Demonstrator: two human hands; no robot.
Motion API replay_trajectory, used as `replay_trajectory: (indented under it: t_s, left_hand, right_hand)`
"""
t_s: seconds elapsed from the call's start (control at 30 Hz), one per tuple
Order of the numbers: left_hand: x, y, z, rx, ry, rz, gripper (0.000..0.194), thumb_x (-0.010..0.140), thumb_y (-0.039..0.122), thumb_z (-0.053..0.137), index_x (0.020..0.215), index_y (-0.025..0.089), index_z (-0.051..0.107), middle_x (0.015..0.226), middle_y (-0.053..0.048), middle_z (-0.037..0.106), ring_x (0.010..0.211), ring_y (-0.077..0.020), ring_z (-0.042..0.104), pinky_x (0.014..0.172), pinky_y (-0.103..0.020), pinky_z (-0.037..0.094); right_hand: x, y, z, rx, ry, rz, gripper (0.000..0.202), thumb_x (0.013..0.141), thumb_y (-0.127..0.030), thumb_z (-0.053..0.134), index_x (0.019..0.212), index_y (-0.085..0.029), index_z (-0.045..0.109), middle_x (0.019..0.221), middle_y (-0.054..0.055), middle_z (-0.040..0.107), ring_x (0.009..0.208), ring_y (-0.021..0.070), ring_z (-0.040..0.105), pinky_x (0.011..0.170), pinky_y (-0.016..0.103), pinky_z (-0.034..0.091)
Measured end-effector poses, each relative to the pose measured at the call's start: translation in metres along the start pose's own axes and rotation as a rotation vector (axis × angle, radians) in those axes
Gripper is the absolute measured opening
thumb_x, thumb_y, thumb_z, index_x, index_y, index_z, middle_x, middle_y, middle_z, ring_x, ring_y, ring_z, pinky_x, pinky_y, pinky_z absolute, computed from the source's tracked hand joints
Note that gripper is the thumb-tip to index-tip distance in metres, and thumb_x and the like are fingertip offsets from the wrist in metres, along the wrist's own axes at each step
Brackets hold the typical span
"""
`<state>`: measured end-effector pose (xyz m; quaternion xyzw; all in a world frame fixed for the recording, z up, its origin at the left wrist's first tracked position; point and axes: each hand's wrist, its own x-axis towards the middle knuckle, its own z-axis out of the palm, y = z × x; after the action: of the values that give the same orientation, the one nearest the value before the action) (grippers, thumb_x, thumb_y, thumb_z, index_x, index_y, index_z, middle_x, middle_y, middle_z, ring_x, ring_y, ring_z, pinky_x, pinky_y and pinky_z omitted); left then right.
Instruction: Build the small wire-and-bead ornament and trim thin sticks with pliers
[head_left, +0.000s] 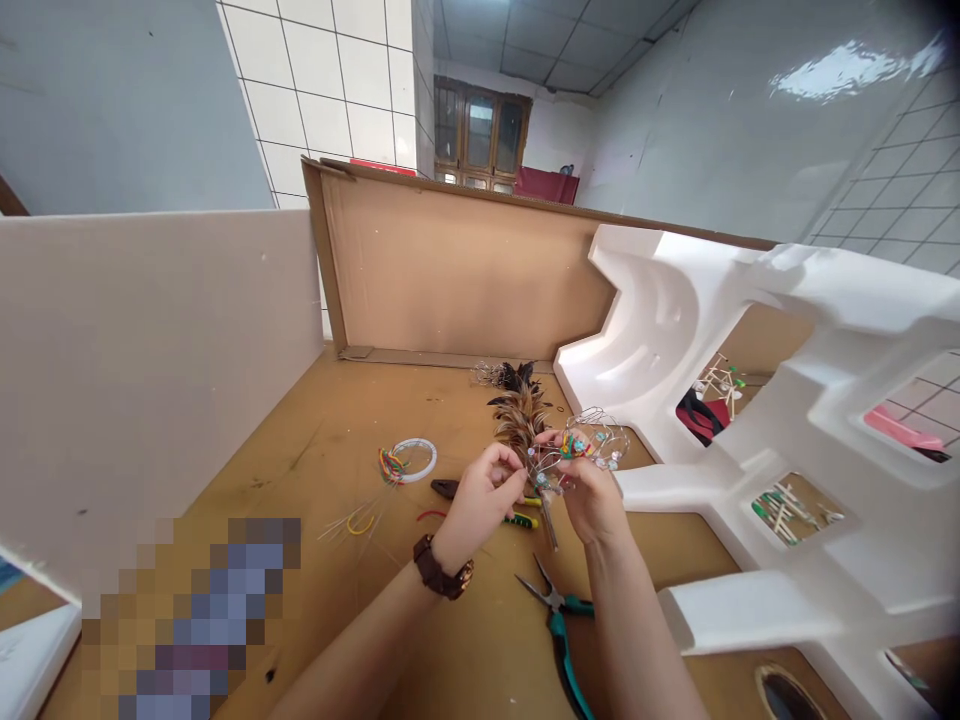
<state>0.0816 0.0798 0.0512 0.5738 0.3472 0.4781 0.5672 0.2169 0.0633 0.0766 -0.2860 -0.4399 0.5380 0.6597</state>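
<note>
My right hand (592, 490) grips a tangle of thin silvery wire (604, 435) with small clear beads and red, yellow and green threads wound on it. Close by on its left, my left hand (484, 500) has thumb and forefinger pinched at the wire's edge; what lies between the fingertips is too small to make out. A brown feather duster (517, 415) lies just behind the hands. Dark-jawed pliers with yellow-green handles (446, 488) are partly hidden by my left hand. Long-nose pliers with teal handles (559, 615) lie open near my right forearm.
Left of the hands lies a white ring (420, 460) with coloured threads and thin wires. A large moulded white foam piece (825, 390) borders the right, a white panel (150, 350) the left. An upright cardboard box wall (465, 280) closes off the back of the brown table (322, 610).
</note>
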Motion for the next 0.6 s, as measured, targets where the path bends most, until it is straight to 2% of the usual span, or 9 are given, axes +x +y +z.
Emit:
replay_trajectory:
  t_s: [0.1, 0.2, 0.3, 0.4, 0.47, 0.6]
  left_hand:
    - [0.003, -0.004, -0.001, -0.025, -0.013, -0.024, 0.011, 0.071, 0.022, 0.05, 0.074, 0.018, 0.041, 0.05, 0.007, 0.046, 0.044, -0.0074, 0.048, 0.038, -0.015, 0.038]
    - [0.005, -0.004, -0.003, -0.06, -0.002, -0.009, 0.012, 0.071, 0.023, 0.05, 0.077, 0.018, 0.04, 0.061, 0.005, 0.049, 0.047, -0.007, 0.049, 0.038, -0.016, 0.038]
    - [0.006, -0.001, -0.008, -0.043, 0.039, 0.032, 0.014, 0.071, 0.021, 0.049, 0.083, 0.018, 0.043, 0.077, 0.001, 0.05, 0.06, -0.0091, 0.054, 0.044, -0.017, 0.042]
    - [0.005, 0.004, -0.014, 0.061, 0.084, 0.102, 0.018, 0.072, 0.02, 0.049, 0.09, 0.017, 0.046, 0.09, -0.005, 0.053, 0.081, -0.014, 0.056, 0.06, -0.023, 0.048]
    - [0.003, 0.008, -0.016, 0.158, 0.088, 0.142, 0.025, 0.073, 0.019, 0.049, 0.097, 0.017, 0.047, 0.101, -0.008, 0.053, 0.093, -0.0168, 0.054, 0.072, -0.028, 0.047]
    - [-0.002, 0.007, -0.016, 0.372, 0.016, 0.224, 0.047, 0.073, 0.025, 0.055, 0.117, 0.019, 0.043, 0.123, -0.01, 0.044, 0.114, -0.022, 0.043, 0.09, -0.036, 0.04]
  right_hand:
    - [-0.001, -0.007, -0.002, 0.07, 0.011, 0.023, 0.017, 0.061, -0.013, 0.05, 0.074, -0.02, 0.058, 0.084, 0.004, 0.066, 0.09, 0.023, 0.057, 0.076, 0.038, 0.045]
    - [0.0, -0.011, -0.006, 0.127, 0.023, 0.042, 0.018, 0.06, -0.013, 0.051, 0.075, -0.02, 0.059, 0.084, 0.003, 0.067, 0.089, 0.0237, 0.058, 0.078, 0.04, 0.045]
    - [0.003, -0.01, -0.01, 0.199, 0.087, 0.115, 0.017, 0.063, -0.015, 0.055, 0.078, -0.02, 0.06, 0.085, 0.002, 0.067, 0.087, 0.0225, 0.06, 0.08, 0.04, 0.046]
    - [0.007, -0.003, -0.012, 0.215, 0.132, 0.196, 0.016, 0.066, -0.02, 0.059, 0.081, -0.019, 0.061, 0.09, 0.004, 0.067, 0.089, 0.0223, 0.06, 0.079, 0.039, 0.046]
    - [0.01, 0.002, -0.012, 0.133, 0.154, 0.199, 0.02, 0.066, -0.024, 0.061, 0.085, -0.018, 0.062, 0.094, 0.005, 0.066, 0.09, 0.0221, 0.059, 0.078, 0.037, 0.046]
    - [0.013, 0.014, -0.01, -0.216, 0.186, 0.128, 0.034, 0.064, -0.028, 0.067, 0.095, -0.018, 0.06, 0.099, 0.005, 0.064, 0.093, 0.0207, 0.057, 0.083, 0.034, 0.043]
